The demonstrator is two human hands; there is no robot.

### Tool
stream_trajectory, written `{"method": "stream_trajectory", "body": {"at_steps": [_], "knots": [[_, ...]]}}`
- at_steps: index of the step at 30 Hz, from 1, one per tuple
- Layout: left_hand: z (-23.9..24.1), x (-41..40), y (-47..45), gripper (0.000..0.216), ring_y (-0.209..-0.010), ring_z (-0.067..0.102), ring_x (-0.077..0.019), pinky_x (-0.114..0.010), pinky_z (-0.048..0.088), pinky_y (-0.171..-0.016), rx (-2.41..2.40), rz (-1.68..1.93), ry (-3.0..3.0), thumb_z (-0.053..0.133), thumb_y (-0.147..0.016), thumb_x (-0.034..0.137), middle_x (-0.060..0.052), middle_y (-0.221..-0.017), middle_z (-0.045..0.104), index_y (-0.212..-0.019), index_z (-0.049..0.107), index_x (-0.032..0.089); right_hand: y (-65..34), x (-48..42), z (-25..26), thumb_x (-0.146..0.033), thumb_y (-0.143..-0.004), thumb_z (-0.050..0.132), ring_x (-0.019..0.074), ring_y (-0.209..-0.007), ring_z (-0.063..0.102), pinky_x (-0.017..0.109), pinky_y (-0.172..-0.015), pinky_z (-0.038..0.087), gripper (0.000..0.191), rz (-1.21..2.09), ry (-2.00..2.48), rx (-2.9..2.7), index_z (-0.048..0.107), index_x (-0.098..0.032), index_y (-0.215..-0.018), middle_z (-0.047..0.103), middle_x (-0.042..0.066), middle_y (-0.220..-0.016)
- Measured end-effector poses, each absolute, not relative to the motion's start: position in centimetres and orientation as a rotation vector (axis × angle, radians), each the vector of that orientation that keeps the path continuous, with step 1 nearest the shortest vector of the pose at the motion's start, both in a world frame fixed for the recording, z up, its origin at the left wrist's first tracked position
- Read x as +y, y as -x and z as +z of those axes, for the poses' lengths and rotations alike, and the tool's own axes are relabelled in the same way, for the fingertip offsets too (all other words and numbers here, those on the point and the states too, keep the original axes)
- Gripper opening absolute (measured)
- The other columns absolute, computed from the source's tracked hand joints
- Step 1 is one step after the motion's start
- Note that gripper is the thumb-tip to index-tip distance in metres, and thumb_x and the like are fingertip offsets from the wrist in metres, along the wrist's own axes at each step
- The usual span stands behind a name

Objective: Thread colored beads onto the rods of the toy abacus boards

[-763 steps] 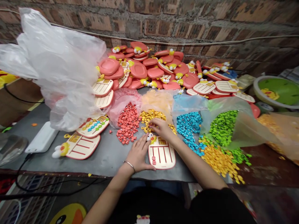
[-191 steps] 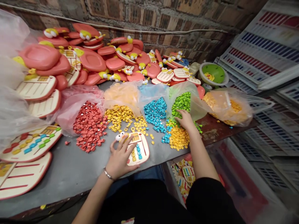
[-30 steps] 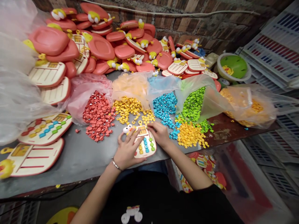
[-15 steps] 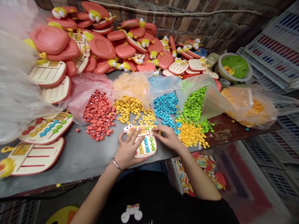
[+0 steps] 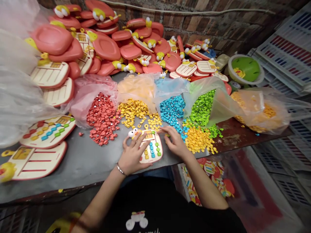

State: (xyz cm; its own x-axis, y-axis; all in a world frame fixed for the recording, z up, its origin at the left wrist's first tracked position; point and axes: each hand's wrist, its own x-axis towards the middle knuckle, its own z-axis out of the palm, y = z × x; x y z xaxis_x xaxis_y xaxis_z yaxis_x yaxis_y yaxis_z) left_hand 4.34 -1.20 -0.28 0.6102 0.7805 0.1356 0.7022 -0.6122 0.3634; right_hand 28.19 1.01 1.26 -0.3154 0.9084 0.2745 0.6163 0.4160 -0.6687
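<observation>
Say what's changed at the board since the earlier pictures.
The duck-topped peg board went from a few red pieces to columns of yellow, blue and green ones. The right hand moved from the green pieces to the board's right edge. The left hand stays on the board; the piles stayed put.

Cream duck-topped abacus board (image 5: 152,152), partly beaded

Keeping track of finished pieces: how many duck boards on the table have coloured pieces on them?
2: one board under the left hand and right hand, another further left. More may be hidden in the pile behind.
</observation>
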Motion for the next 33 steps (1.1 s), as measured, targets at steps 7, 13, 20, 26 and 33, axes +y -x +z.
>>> {"method": "stream_trajectory", "body": {"at_steps": [7,13,20,26,33], "knots": [[-0.5,-1.2,-4.3,0.075,-0.14,0.03,-0.0367,-0.056,0.007,-0.11,1.216,0.397,-2.559,0.066,-0.072,0.064,-0.012,-0.153,0.035,-0.135,0.052,0.026,-27.4,1.6,0.9,-0.002,-0.079,0.041,0.0249,-0.12,0.055,0.056,-0.111,0.029,0.057,0.479,1.236,-2.225,0.051,-0.022,-0.131,0.07,0.006,-0.111],[-0.3,-1.2,-4.3,0.078,-0.139,0.03,-0.0377,-0.056,0.007,-0.111,1.216,0.418,-2.54,0.067,-0.07,0.068,-0.013,-0.152,0.036,-0.133,0.054,0.025,-29.2,0.6,0.8,-0.005,-0.085,0.044,0.021,-0.089,0.063,0.044,-0.093,0.044,0.034,0.519,1.268,-2.045,0.063,-0.023,-0.106,0.071,0.001,-0.082],[-0.3,-1.1,-4.4,0.076,-0.139,0.03,-0.0378,-0.056,0.007,-0.11,1.213,0.399,-2.555,0.067,-0.071,0.066,-0.013,-0.152,0.036,-0.133,0.053,0.026,-30.0,0.5,-0.9,-0.021,-0.088,0.059,0.0255,-0.089,0.052,0.04,-0.077,0.043,0.01,0.138,1.708,-2.045,0.069,-0.021,-0.088,0.06,0.007,-0.085],[-0.4,-1.2,-4.3,0.076,-0.139,0.03,-0.0386,-0.056,0.008,-0.11,1.209,0.409,-2.563,0.068,-0.07,0.064,-0.013,-0.152,0.037,-0.134,0.053,0.027,-29.5,0.2,-0.5,-0.017,-0.09,0.055,0.024,-0.091,0.054,0.039,-0.08,0.047,0.012,0.16,1.547,-2.071,0.066,-0.021,-0.086,0.061,0.007,-0.09],[-0.4,-1.2,-4.3,0.074,-0.139,0.03,-0.0372,-0.056,0.006,-0.11,1.203,0.407,-2.569,0.066,-0.072,0.064,-0.013,-0.152,0.036,-0.135,0.052,0.025,-30.7,-4.6,-1.2,-0.013,-0.094,0.045,0.0234,-0.092,0.062,0.04,-0.08,0.054,0.023,0.163,1.488,-2.122,0.066,-0.02,-0.099,0.069,0.01,-0.099]]}}
